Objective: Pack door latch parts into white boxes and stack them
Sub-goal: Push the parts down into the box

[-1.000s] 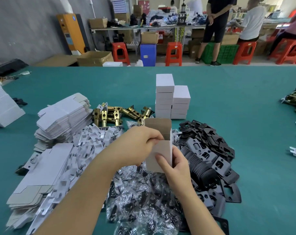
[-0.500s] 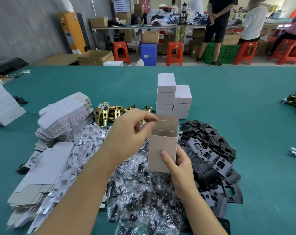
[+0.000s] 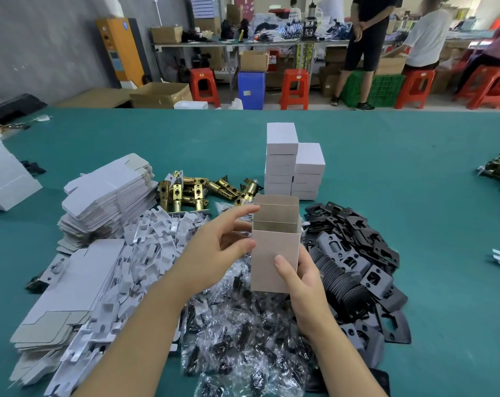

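Note:
My right hand grips an upright white box from its lower right, thumb across the front face. The box's top flaps stand open. My left hand is just left of the box, fingers extended, index fingertip near the top flap and thumb by the box's left edge. Beyond the box stand two stacks of closed white boxes. Brass latch bolts lie to the left of the stacks.
Flat unfolded box blanks and white card inserts are piled on the left. Bagged black parts lie under my hands, black plates on the right. The green table stretches beyond. People and red stools are at the back.
My left hand has come out of the box top and now sits beside it with fingers spread. The box has been raised and its flaps now stand open.

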Available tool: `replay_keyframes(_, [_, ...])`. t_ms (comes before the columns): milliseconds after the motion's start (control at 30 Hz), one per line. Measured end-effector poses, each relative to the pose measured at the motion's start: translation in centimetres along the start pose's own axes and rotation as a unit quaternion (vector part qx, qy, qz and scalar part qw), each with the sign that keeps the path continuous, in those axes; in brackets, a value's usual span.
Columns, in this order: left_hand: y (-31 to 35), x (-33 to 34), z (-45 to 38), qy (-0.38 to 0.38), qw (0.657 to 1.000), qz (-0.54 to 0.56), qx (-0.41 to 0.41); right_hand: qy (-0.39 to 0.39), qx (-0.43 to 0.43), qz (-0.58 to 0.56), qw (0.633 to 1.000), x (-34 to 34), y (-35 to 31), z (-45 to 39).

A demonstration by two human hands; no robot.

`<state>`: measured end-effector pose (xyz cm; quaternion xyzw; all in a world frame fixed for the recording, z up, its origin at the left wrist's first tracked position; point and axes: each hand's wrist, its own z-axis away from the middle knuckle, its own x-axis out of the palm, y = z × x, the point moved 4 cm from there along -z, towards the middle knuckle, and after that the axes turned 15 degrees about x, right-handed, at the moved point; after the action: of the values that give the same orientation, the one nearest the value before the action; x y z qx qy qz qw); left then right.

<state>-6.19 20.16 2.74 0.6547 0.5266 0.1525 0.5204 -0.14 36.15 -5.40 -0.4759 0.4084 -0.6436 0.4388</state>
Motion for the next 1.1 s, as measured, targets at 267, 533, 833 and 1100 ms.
replay_keyframes(267, [-0.6, -0.3, 0.5, 0.023, 1.0, 0.012, 0.004, 0.025, -0.027, 0.054, 0.998, 0.0, 0.1, -0.1])
replay_keyframes(533, [-3.7, -1.3, 1.2, -0.105, 0.948, -0.274, -0.122, 0.055, -0.032, -0.009, 0.998, -0.6, -0.2, -0.2])
replay_keyframes(833, [-4.7, 1.0, 2.2, -0.204, 0.88, -0.398, -0.164, 0.05, -0.027, 0.004, 0.998, -0.4, -0.1, -0.3])
replay_keyframes(1100, [-4.7, 1.2, 2.1, -0.146, 0.921, -0.33, -0.147, 0.048, -0.019, 0.01, 0.999, -0.4, -0.1, -0.4])
